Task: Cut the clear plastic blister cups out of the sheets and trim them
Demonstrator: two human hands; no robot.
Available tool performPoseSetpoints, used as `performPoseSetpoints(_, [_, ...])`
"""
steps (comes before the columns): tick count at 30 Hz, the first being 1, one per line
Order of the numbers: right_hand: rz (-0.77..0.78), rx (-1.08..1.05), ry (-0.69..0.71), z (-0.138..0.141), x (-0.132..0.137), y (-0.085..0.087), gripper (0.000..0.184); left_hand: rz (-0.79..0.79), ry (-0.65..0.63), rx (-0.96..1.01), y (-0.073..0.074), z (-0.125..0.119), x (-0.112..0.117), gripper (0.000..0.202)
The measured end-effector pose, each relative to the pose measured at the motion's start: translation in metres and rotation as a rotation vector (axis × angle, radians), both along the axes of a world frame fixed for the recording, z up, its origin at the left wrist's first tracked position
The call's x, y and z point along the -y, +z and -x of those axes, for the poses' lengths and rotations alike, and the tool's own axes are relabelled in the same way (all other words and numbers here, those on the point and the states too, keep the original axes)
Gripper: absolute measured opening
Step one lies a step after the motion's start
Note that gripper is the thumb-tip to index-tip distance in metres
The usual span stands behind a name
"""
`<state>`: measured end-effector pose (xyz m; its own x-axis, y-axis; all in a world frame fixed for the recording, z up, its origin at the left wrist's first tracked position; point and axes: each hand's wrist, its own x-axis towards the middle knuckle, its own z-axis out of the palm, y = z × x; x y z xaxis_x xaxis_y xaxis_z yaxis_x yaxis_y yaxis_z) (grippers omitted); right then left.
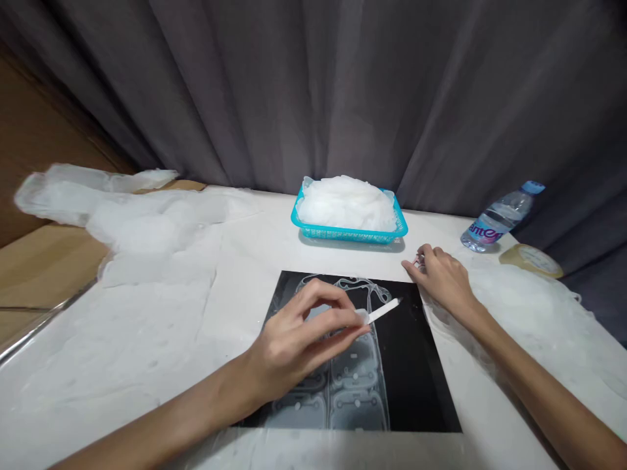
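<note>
My left hand (304, 333) hovers over a black mat (411, 378) and pinches a small white stick-like tool (385, 311) between thumb and fingers, its tip pointing right. On the mat lies a clear moulded plastic sheet (353, 385) with several pockets. My right hand (441, 274) rests at the mat's upper right corner with its fingers curled on something small that I cannot make out.
A turquoise basket (349, 232) heaped with white translucent pieces stands behind the mat. Crumpled clear plastic (127, 222) covers the left of the table. A water bottle (499, 219) and a tape roll (531, 260) lie at the far right. A grey curtain hangs behind.
</note>
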<state>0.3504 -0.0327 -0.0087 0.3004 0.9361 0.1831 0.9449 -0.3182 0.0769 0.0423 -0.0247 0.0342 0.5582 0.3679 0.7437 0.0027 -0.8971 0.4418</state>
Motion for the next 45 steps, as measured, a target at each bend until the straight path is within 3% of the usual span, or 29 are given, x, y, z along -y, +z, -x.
performPoseSetpoints(8, [0.134, 0.058, -0.050, 0.011, 0.002, 0.012, 0.021, -0.058, 0.013, 0.062, 0.004, -0.002, 0.000, 0.026])
performPoseSetpoints(17, [0.108, 0.037, -0.091, 0.008, 0.006, 0.022, 0.020, -0.086, 0.063, 0.095, 0.002, 0.001, -0.001, 0.033])
performPoseSetpoints(25, [-0.111, 0.017, 0.218, -0.006, 0.009, 0.011, 0.010, -0.107, 0.077, 0.099, 0.006, 0.002, -0.001, 0.030])
performPoseSetpoints(32, [-0.304, -0.514, 0.419, 0.018, 0.019, 0.042, 0.006, -0.100, 0.066, 0.110, 0.003, 0.001, -0.005, 0.030])
performPoseSetpoints(36, [-0.417, -0.741, 0.438, 0.035, 0.020, 0.045, 0.008, -0.061, 0.060, 0.118, -0.001, 0.002, -0.005, 0.033])
performPoseSetpoints(40, [-0.379, -0.885, 0.445, 0.044, 0.023, 0.045, 0.015, -0.063, 0.048, 0.137, 0.000, 0.003, -0.004, 0.034])
performPoseSetpoints(45, [-0.272, -1.123, 0.422, 0.060, 0.038, 0.059, 0.027, -0.062, 0.042, 0.139, 0.001, 0.003, -0.006, 0.033])
